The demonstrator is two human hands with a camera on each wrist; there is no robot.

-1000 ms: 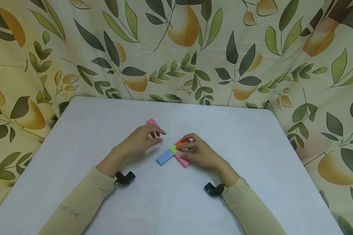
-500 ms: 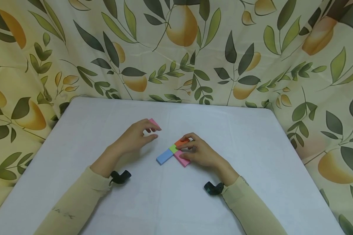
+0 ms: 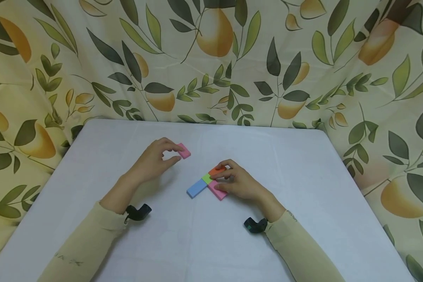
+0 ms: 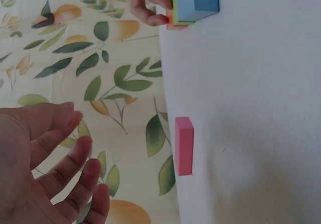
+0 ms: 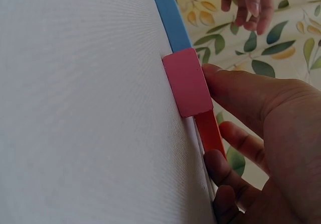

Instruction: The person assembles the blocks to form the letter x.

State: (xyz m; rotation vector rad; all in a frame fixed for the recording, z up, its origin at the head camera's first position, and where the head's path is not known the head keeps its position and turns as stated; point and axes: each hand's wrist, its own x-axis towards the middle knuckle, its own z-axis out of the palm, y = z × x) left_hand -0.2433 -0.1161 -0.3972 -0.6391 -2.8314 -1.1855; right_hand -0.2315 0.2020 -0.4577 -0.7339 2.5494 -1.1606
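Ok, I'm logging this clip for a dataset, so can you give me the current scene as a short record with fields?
surface: white table
backdrop: curtain with leaf and pear print
left hand: fingers spread open beside the loose pink block, apart from it in the left wrist view
right hand: rests on the block cluster, thumb against the second pink block
cluster: blue block, green block, orange block, joined flat
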